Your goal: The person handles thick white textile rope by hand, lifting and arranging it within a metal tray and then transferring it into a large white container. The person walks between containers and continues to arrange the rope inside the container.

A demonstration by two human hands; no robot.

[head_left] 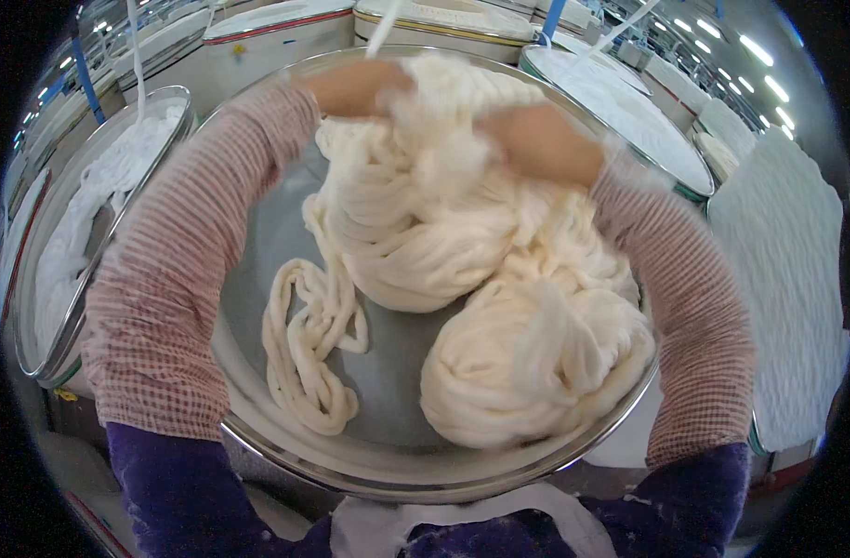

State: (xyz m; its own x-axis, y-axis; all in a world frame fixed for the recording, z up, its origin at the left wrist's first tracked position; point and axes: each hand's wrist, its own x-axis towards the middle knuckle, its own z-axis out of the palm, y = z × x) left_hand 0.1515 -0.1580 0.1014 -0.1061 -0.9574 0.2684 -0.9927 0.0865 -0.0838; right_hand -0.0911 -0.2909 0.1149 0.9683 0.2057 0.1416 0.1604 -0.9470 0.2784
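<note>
In the head view, the left hand [374,90] and the right hand [541,144] were at the far side of a big round tub [388,409]. A cream pile [425,223] sat in the tub, between the hands and on the near side of them. Its long way ran from the far edge toward the near side. Both hands were blurry and looked partly curled at its soft top, but how tight they held it could not be told. The right hand was nearer to a round lump [527,381] at the near right. Loose loops [304,363] lay at the near left, well apart from both hands.
</note>
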